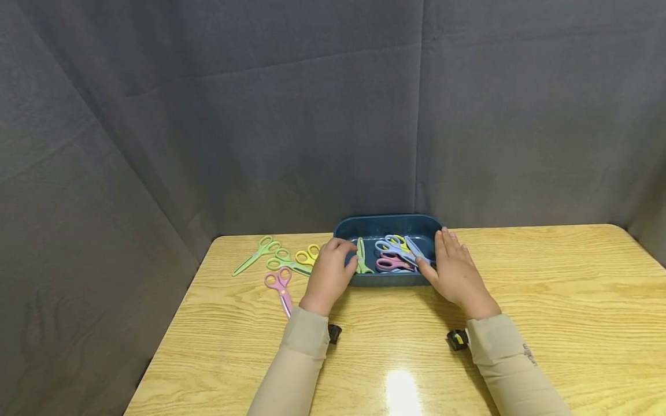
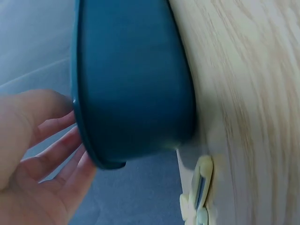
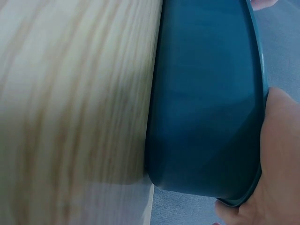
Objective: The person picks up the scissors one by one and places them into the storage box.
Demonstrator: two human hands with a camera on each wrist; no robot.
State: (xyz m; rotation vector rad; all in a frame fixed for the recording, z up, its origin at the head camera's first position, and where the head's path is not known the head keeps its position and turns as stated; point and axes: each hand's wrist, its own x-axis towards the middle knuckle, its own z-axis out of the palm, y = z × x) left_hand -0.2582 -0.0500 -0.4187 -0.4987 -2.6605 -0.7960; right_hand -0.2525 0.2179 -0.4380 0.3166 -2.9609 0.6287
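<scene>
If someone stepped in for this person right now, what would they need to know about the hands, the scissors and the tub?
Left hand: fingers curled over the left rim of the blue tub, beside the green scissors inside.
Right hand: fingers fairly straight, resting on the tub's right end.
Done: several scissors already lie in the tub, among them a pink pair.
Left: four pairs on the table left of the tub: a light green pair, a second green pair, a yellow pair and a pink-purple pair.

Probably recording booth — grey cloth backdrop (image 1: 312, 115), wooden table (image 1: 546, 289).
</scene>
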